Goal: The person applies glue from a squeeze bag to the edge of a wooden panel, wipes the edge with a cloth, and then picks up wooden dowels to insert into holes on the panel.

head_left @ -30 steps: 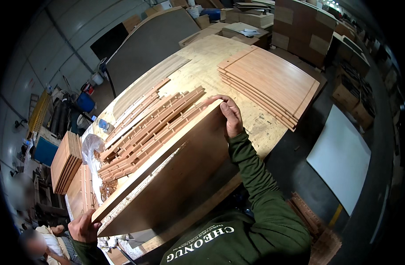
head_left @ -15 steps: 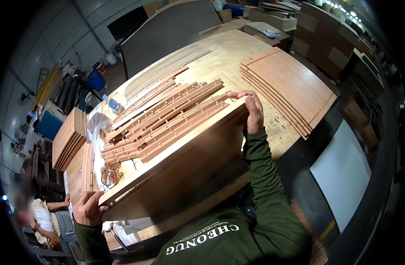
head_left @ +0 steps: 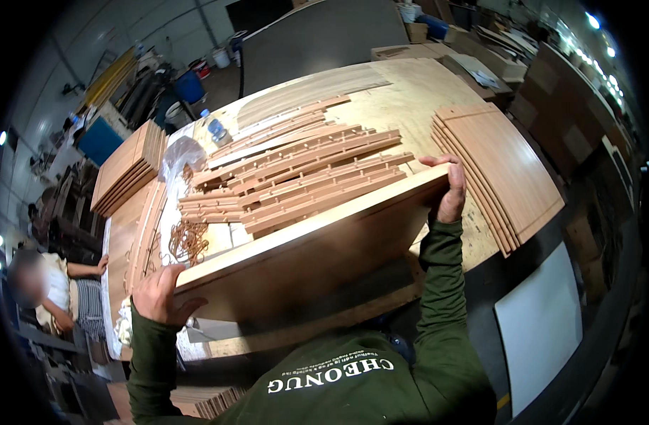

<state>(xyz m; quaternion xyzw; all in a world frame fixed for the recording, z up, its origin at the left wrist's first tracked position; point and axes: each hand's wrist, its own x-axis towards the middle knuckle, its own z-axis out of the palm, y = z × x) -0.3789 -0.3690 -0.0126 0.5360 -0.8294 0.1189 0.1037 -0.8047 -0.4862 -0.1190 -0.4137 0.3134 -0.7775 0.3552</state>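
A wooden panel [head_left: 317, 255] is tilted up in front of me, its pale long edge uppermost and its broad brown face in shadow toward me. My left hand [head_left: 161, 296] grips its left end, the thumb against the near face. At the right end, my right hand [head_left: 450, 188] is closed round the corner, fingers over the top edge. Just behind the panel lie several wooden strips with short dowels [head_left: 303, 163] sticking out. Brown rubber bands [head_left: 188, 239] are heaped on the worktable left of the strips, beyond my left hand. The panel hides part of the table.
Stacked wooden panels stand at the right [head_left: 501, 163] and left [head_left: 129, 166] of the worktable [head_left: 409, 78]. A clear plastic bag [head_left: 183, 157] and a bottle [head_left: 214, 127] are near the left stack. A person [head_left: 69, 290] is at the table's left edge. A white sheet [head_left: 540, 326] leans at the right.
The view has turned, shifting the table rightward in the picture. The panel's top edge slants less, its left end higher in view. Both hands keep their hold.
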